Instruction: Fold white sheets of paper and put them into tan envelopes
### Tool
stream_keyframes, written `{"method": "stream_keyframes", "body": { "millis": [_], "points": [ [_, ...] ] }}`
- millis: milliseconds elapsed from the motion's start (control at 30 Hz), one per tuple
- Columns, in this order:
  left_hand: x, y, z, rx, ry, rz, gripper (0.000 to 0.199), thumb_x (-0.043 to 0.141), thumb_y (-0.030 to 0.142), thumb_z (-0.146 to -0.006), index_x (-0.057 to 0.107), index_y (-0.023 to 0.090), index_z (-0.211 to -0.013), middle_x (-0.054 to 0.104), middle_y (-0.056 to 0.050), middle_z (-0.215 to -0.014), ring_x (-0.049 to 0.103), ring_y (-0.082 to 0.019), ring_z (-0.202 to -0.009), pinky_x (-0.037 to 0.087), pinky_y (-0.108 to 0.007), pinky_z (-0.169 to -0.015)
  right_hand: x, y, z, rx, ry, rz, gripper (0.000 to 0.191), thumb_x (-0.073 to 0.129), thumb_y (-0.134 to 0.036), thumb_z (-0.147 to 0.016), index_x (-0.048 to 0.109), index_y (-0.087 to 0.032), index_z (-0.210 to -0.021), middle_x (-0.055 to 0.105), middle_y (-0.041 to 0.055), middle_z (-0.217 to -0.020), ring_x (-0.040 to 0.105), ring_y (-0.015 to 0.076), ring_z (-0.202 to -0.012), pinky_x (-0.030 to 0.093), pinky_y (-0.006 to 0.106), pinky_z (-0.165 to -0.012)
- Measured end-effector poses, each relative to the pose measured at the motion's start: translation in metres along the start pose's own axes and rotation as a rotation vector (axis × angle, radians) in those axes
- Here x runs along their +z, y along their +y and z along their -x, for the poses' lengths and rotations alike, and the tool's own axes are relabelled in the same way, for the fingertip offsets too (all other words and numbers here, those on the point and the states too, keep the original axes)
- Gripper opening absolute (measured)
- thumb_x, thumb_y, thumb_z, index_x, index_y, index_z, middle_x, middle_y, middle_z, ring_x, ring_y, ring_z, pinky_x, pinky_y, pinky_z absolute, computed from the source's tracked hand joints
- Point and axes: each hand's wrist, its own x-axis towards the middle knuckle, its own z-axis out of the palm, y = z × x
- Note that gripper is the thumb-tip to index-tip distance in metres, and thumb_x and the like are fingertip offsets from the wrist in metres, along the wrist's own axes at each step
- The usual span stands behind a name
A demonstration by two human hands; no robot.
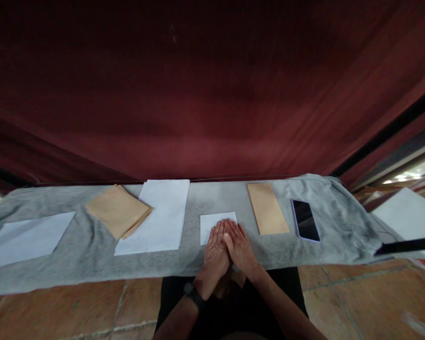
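A small white sheet of paper (208, 225), perhaps folded, lies on the grey cloth in front of me. My left hand (216, 248) rests flat on its right part, fingers stretched forward. Beside it, my right hand (239, 246) also lies flat, its fingertips at the paper's right edge and its thumb touching the left hand. Both hands hide the paper's lower right corner. To the right of them is a brown envelope (268, 208). A stack of larger white sheets (166, 215) lies to the left, partly under several brown envelopes (117, 210).
A phone (305, 220) in a light purple case lies right of the single envelope. Another white sheet (28, 238) is at the far left. The grey cloth (92, 271) covers a narrow table. A dark red curtain (212, 118) hangs behind it, and a dark bar (389, 130) slants at right.
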Motion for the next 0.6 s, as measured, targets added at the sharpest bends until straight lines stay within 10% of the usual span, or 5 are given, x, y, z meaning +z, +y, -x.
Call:
{"method": "stream_keyframes", "body": {
  "millis": [600],
  "points": [
    [-0.022, -0.028, 0.003, -0.33, 0.028, -0.057, 0.061, 0.041, 0.034, -0.103, 0.032, 0.006, -0.156, 0.038, -0.022, -0.159, 0.031, -0.032, -0.151, 0.03, -0.054, -0.122, 0.006, 0.021, 0.013, -0.004, 0.053, 0.171, 0.065, 0.04, -0.045, -0.105, 0.03, -0.01, -0.159, 0.037, 0.0183, -0.16, 0.037, 0.0316, -0.148, 0.03, 0.053, -0.121]
  ]
}}
